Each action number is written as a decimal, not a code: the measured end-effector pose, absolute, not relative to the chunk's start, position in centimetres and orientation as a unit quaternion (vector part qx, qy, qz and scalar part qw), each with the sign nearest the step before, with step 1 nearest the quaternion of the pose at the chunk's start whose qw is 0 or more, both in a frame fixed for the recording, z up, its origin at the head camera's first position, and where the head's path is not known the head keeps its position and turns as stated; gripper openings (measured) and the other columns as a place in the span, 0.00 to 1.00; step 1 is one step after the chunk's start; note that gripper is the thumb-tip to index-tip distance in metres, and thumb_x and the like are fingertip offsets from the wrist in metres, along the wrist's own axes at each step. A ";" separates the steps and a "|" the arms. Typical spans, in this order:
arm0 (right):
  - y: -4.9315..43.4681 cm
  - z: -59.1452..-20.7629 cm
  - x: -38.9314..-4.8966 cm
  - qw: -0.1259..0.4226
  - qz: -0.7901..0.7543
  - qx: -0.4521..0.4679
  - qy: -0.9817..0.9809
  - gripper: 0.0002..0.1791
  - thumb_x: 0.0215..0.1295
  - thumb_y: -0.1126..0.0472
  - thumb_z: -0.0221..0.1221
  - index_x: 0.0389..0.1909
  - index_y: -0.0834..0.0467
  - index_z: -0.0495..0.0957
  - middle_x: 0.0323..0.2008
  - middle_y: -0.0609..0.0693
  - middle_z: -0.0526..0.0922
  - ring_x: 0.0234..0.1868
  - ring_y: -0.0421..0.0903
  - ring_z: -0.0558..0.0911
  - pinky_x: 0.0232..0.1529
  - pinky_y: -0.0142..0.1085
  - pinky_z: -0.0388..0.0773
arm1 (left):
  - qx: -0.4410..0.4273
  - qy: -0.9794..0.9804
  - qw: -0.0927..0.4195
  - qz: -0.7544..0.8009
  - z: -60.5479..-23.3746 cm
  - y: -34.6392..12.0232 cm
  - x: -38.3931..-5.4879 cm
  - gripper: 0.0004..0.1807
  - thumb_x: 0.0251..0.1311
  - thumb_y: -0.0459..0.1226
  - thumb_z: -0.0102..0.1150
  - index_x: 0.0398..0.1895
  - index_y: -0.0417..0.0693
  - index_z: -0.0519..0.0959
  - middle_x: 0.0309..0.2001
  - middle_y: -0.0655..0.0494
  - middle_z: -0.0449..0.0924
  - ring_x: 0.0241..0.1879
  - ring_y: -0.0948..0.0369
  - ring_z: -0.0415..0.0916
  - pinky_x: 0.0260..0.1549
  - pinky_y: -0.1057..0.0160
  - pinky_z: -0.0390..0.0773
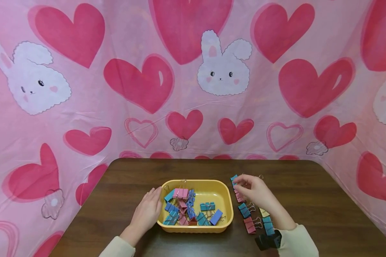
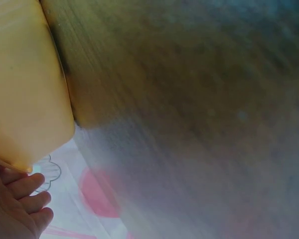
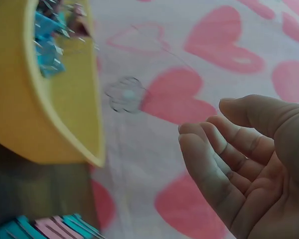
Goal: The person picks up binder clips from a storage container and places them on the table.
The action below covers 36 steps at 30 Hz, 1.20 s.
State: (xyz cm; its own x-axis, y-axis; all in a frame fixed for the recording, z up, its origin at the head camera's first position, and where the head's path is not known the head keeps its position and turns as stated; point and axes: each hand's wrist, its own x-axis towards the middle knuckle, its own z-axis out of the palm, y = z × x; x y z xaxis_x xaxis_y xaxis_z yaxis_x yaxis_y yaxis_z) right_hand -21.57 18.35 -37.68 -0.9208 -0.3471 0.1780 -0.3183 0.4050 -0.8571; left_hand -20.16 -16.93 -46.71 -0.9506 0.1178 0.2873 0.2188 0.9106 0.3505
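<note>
A yellow plastic bin [image 1: 196, 229] holds several binder clips in pink, teal and blue, among them a pink clip [image 1: 181, 193] on top of the pile. My left hand [image 1: 147, 208] rests against the bin's left rim with its fingers extended; the left wrist view shows its fingers [image 2: 32, 203] beside the bin's corner. To the right of the bin, my right hand [image 1: 260, 194] hovers over a row of binder clips. Its fingers [image 3: 204, 164] are loosely bent, thumb apart, with nothing between them. Below that hand lie a teal clip [image 1: 244, 210] and a red clip [image 1: 250, 225].
A second column, with a yellow clip [image 1: 264, 213] and a teal clip [image 1: 268, 225], runs partly hidden under the right forearm. A black wrist strap [image 1: 268, 241] sits by the right sleeve. Behind the dark wooden table [image 1: 132, 171] hangs a pink heart-patterned cloth [image 1: 189, 100].
</note>
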 end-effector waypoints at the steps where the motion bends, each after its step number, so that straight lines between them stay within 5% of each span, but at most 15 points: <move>1: 17.9 -38.0 -21.8 0.024 -0.509 -0.202 0.837 0.13 0.60 0.64 0.59 0.42 0.69 0.76 0.28 0.54 0.78 0.24 0.49 0.78 0.24 0.38 0.80 | -0.085 -0.969 0.129 -0.194 -46.7 -16.9 -20.2 0.25 0.63 0.38 0.48 0.62 0.34 0.66 0.61 0.43 0.67 0.63 0.47 0.59 0.61 0.49 0.56; 18: 12.7 -41.8 -22.4 0.139 -0.496 -0.250 0.820 0.10 0.58 0.69 0.59 0.39 0.70 0.74 0.32 0.52 0.76 0.21 0.52 0.78 0.18 0.40 0.78 | -0.086 -0.969 0.128 -0.193 -46.7 -17.0 -20.3 0.25 0.64 0.38 0.46 0.62 0.34 0.65 0.61 0.43 0.66 0.63 0.47 0.58 0.61 0.49 0.56; 36: 11.8 -43.0 -21.8 0.180 -0.451 -0.257 0.836 0.03 0.53 0.74 0.58 0.26 0.66 0.73 0.23 0.48 0.72 0.16 0.41 0.73 0.14 0.33 0.75 | -0.089 -0.968 0.132 -0.194 -46.6 -17.0 -20.3 0.25 0.64 0.37 0.46 0.62 0.34 0.66 0.60 0.42 0.67 0.63 0.48 0.59 0.61 0.49 0.56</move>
